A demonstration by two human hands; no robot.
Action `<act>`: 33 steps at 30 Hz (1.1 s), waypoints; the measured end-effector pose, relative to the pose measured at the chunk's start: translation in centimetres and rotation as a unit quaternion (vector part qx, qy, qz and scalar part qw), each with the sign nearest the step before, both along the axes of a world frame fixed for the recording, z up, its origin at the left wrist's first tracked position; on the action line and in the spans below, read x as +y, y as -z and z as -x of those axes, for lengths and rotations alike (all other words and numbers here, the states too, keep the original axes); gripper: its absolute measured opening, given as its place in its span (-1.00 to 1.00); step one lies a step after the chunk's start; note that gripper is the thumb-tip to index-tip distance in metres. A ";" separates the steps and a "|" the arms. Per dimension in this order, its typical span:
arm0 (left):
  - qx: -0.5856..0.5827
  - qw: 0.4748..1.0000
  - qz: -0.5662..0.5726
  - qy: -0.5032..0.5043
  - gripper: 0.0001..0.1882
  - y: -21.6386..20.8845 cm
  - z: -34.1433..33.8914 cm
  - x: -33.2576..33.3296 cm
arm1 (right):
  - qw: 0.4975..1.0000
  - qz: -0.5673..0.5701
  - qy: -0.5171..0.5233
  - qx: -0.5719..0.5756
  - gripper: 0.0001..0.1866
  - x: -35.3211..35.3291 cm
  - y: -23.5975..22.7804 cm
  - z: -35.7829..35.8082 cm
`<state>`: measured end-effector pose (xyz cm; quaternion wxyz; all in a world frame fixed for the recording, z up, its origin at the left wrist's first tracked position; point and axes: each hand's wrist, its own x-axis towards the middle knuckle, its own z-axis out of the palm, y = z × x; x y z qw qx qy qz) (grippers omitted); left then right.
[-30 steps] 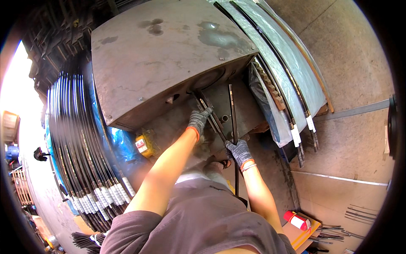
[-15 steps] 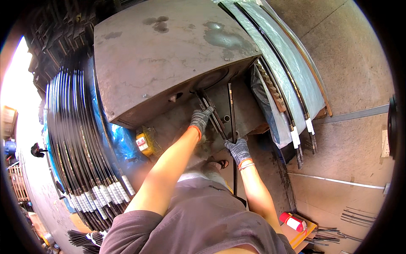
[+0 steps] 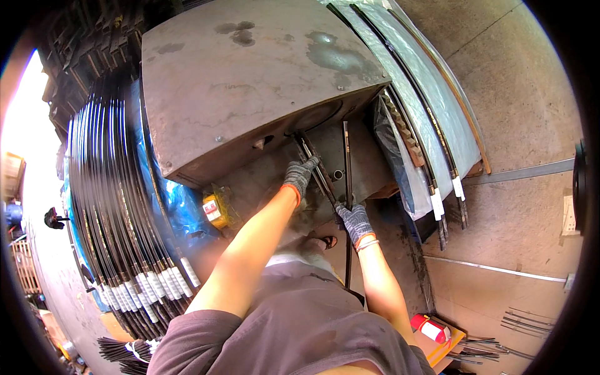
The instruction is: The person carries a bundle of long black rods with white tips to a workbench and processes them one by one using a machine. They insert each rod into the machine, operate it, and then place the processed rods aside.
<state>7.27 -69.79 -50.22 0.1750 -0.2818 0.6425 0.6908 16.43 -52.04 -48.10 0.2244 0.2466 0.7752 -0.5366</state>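
Note:
My left hand (image 3: 302, 175), in a grey knit glove with an orange cuff, is closed on narrow metal bars (image 3: 322, 175) that stick out toward me from the front of a big grey metal box (image 3: 262, 75). To the right, my gloved right hand (image 3: 355, 220) wraps round a long black rod (image 3: 348, 165). The rod runs from beside the box down past my waist. My right fingers are close to the near end of the bars; whether they touch them is hidden. A short round tube end (image 3: 338, 175) shows between bars and rod.
Many black rods with white wrapped ends (image 3: 150, 287) lie side by side at left. A yellow package (image 3: 214, 211) sits beside blue plastic. At right, several rods (image 3: 431, 119) rest on a plastic-covered stand (image 3: 455, 112). A red-and-white cylinder (image 3: 431, 329) lies lower right.
The view has shifted slightly, so the box appears a little farther right. My right fingers look slightly differently placed around the rod. Both hands keep their holds.

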 end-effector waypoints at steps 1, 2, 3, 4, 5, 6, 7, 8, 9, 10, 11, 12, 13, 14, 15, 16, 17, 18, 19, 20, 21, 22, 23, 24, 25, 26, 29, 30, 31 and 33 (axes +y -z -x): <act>0.008 1.000 -0.010 -0.008 -0.39 0.2 0.1 0.2 | 1.000 -0.005 0.013 -0.009 -0.74 0.0 0.2 0.1; 0.017 1.000 -0.019 -0.016 -0.40 0.4 0.2 0.4 | 0.999 -0.011 0.025 -0.019 -0.74 0.0 0.2 0.2; 0.007 1.000 -0.024 -0.010 -0.41 0.6 0.2 0.5 | 1.000 -0.019 0.018 -0.006 -0.74 -0.1 0.0 0.1; -0.005 1.000 -0.029 -0.004 -0.42 -0.6 0.1 0.3 | 1.000 -0.027 0.013 0.007 -0.74 -0.3 -0.3 0.1; -0.016 0.999 -0.034 0.003 -0.43 -1.3 0.0 0.2 | 0.999 -0.034 0.007 0.019 -0.74 -0.4 -0.4 0.0; -0.019 0.999 -0.030 -0.009 -0.43 -1.2 0.0 0.4 | 0.999 -0.035 0.003 0.021 -0.73 -0.1 -0.1 0.1; -0.021 0.999 -0.023 -0.022 -0.43 -1.1 0.0 0.5 | 0.999 -0.033 -0.002 0.023 -0.73 -0.1 0.3 0.1; -0.023 0.999 -0.017 -0.034 -0.43 -1.0 0.0 0.4 | 0.999 -0.031 -0.008 0.025 -0.72 -0.1 0.6 0.1; -0.022 0.999 -0.025 -0.020 -0.43 -0.5 0.0 0.2 | 1.000 -0.025 -0.004 0.018 -0.72 -0.1 0.7 0.1; -0.021 0.999 -0.036 -0.004 -0.42 -0.2 0.1 0.1 | 1.000 -0.022 0.000 0.012 -0.71 -0.1 0.4 0.3; -0.019 0.999 -0.046 0.011 -0.42 0.0 0.3 0.1 | 1.000 -0.020 0.004 0.005 -0.70 -0.1 0.2 0.4; -0.013 0.999 -0.038 -0.003 -0.46 0.2 0.2 0.3 | 0.999 -0.031 0.001 0.019 -0.70 0.0 0.4 0.4; -0.006 0.999 -0.029 -0.017 -0.50 -0.3 0.0 0.4 | 0.999 -0.041 -0.003 0.032 -0.69 0.0 1.0 0.3; 0.000 0.999 -0.019 -0.030 -0.55 -0.7 -0.1 0.5 | 0.998 -0.052 -0.006 0.046 -0.69 0.1 1.4 0.3; -0.002 0.999 -0.002 -0.046 -0.55 0.1 0.1 0.9 | 0.997 -0.057 -0.009 0.042 -0.68 0.2 1.6 0.4; -0.003 0.998 0.017 -0.062 -0.56 0.5 0.3 0.9 | 0.997 -0.062 -0.013 0.039 -0.67 0.1 1.6 0.4; -0.004 0.996 0.036 -0.078 -0.57 0.9 0.4 0.9 | 0.997 -0.066 -0.017 0.035 -0.66 0.0 1.5 0.4; 0.007 0.997 0.016 -0.074 -0.56 1.4 0.2 0.8 | 0.999 -0.023 0.000 0.031 -0.75 -0.1 1.2 0.3; 0.016 0.998 -0.004 -0.064 -0.56 -0.1 -0.1 0.8 | 0.999 0.020 0.022 0.024 -0.82 -0.2 -0.1 0.2; 0.027 0.998 -0.024 -0.057 -0.56 -1.1 -0.3 0.7 | 0.997 0.062 0.041 0.020 -0.85 -0.3 -1.0 0.1; 0.022 0.998 -0.029 -0.057 -0.56 -1.0 -0.2 0.7 | 0.999 0.038 0.020 0.015 -0.84 -0.3 -1.2 0.2; 0.018 0.997 -0.036 -0.058 -0.56 -0.9 -0.1 0.6 | 1.000 0.013 -0.003 0.010 -0.83 -0.3 -1.4 0.5; 0.013 0.997 -0.043 -0.060 -0.55 -0.7 0.0 0.5 | 1.000 -0.013 -0.026 0.005 -0.82 -0.3 -1.7 0.7; 0.003 0.998 -0.042 -0.052 -0.55 0.1 0.1 0.7 | 0.998 -0.038 -0.049 0.000 -0.80 -0.3 -1.9 0.8; -0.007 0.998 -0.039 -0.046 -0.55 0.7 0.2 0.6 | 0.999 -0.030 -0.038 -0.015 -0.82 -0.5 -2.3 0.9; -0.016 0.998 -0.036 -0.041 -0.56 1.2 0.3 0.5 | 0.999 -0.022 -0.026 -0.030 -0.82 -0.7 -2.8 1.0; -0.014 0.999 -0.010 -0.051 -0.58 0.4 0.3 0.8 | 0.999 -0.021 -0.024 -0.019 -0.83 0.0 -1.4 0.8; -0.022 0.998 -0.038 -0.035 -0.52 -0.4 0.1 0.7 | 0.999 -0.024 -0.028 -0.007 -0.83 0.3 -0.8 0.7; -0.029 0.997 -0.065 -0.020 -0.46 -1.5 -0.1 0.2 | 0.999 -0.023 -0.024 -0.006 -0.84 0.3 -0.8 0.6; -0.035 0.995 -0.092 -0.003 -0.39 -2.0 -0.1 0.0 | 1.000 -0.021 -0.015 -0.004 -0.84 0.1 -0.7 0.6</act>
